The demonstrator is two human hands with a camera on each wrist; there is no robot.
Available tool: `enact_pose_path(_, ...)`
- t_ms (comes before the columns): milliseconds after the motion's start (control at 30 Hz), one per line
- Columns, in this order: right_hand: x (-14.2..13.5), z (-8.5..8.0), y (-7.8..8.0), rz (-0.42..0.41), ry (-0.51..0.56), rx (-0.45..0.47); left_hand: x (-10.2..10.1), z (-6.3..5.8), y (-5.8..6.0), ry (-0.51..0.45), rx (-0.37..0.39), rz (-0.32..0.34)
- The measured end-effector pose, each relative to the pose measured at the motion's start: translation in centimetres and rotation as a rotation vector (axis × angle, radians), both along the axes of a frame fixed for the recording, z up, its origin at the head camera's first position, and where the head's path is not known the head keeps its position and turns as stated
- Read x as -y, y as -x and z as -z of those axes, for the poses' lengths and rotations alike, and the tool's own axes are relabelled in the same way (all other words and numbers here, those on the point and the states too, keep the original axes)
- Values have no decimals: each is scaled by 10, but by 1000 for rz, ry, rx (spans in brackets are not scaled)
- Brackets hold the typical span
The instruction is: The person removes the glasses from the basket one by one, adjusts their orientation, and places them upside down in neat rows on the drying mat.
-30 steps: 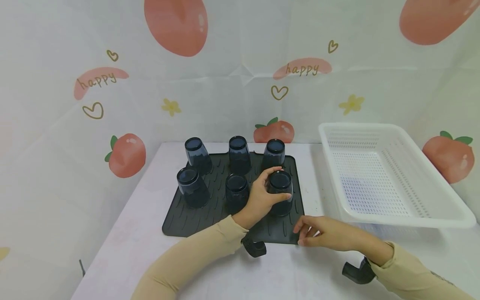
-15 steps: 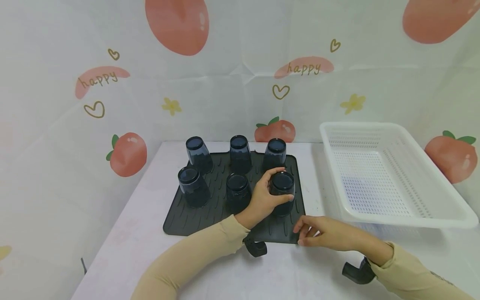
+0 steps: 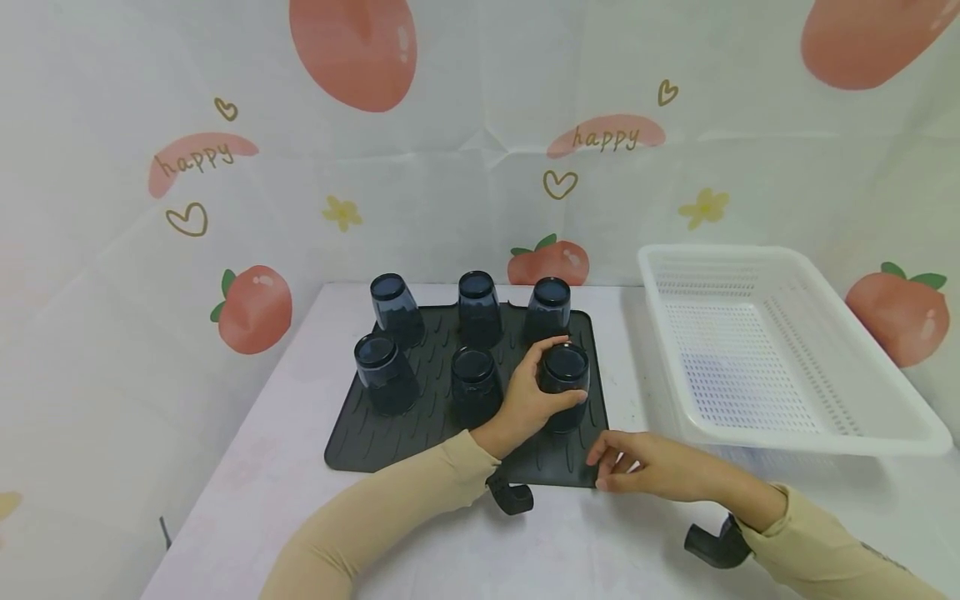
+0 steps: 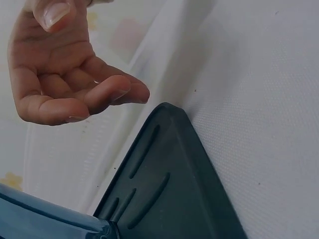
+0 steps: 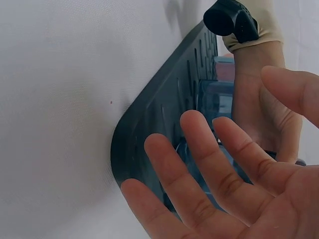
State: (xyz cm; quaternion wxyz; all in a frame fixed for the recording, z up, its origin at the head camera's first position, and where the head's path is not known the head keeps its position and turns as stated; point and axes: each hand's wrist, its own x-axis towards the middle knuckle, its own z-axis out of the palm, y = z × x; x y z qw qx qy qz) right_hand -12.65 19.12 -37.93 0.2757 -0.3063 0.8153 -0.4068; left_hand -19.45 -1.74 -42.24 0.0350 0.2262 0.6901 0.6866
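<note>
My left hand (image 3: 525, 396) grips a dark blue glass tumbler (image 3: 566, 392), thumb on the near side and fingers on the far side. This glass stands upside down at the right of the near row on a black ridged drying mat (image 3: 375, 450). In the right wrist view, the left hand (image 5: 261, 99) reaches down to that glass. My right hand (image 3: 637, 467) is at the mat's near right corner, fingers loosely bent and holding nothing. Its spread fingers fill the lower part of the right wrist view. In the left wrist view, the glass (image 4: 45, 216) shows at the lower left.
Several matching upside-down glasses share the mat, among them a near middle one (image 3: 474, 375), a near left one (image 3: 386, 375) and a far right one (image 3: 549, 308). A white perforated plastic basket (image 3: 675, 400) stands to the right. Behind is a printed cloth backdrop (image 3: 450, 217).
The left hand and the glass it grips have shifted slightly to the right on the mat. The right hand stays in place.
</note>
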Motion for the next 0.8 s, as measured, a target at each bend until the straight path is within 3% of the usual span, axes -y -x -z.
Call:
enact_pose_path(333, 0, 3, 2, -12, -2, -2, 1, 2, -1, 20, 63, 16)
enact_pose_path(567, -1, 4, 2, -10, -5, -2, 2, 4, 2, 17, 59, 22)
enact_pose_path(800, 1, 2, 1, 10, -31, 34, 3, -2, 1, 24, 64, 55)
